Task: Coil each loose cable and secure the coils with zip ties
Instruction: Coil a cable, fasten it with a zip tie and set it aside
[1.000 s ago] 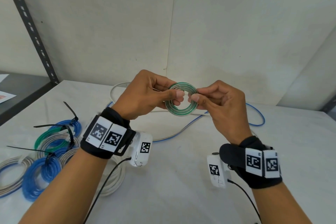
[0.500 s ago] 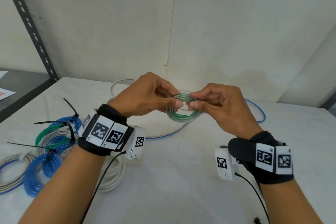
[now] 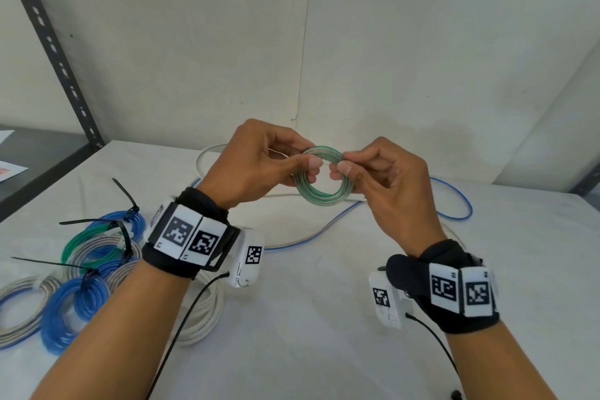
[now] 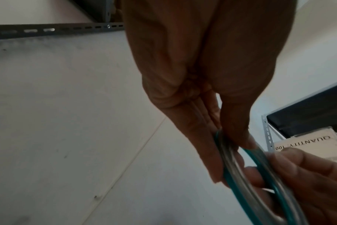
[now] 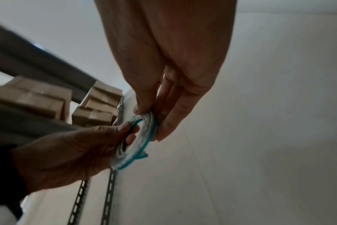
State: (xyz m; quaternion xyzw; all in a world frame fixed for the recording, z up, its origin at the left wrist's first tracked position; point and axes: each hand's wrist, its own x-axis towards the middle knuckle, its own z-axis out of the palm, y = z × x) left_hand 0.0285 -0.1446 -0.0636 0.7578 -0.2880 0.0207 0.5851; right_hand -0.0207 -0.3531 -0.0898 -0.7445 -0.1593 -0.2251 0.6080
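Both the left hand (image 3: 259, 162) and right hand (image 3: 386, 178) grip pinch the green coil (image 3: 324, 191), fingers hiding its sides

Cardboard boxes (image 5: 94, 106) sit on a grey slotted-metal shelf rack (image 3: 52, 42).

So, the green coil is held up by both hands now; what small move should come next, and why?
Probably the right hand should let go and fetch a zip tie, while the left hand keeps pinching the green coil. The coil looks fully wound, with no tie visible on it, whereas the coils on the table already carry black ties. No spare tie is in view.
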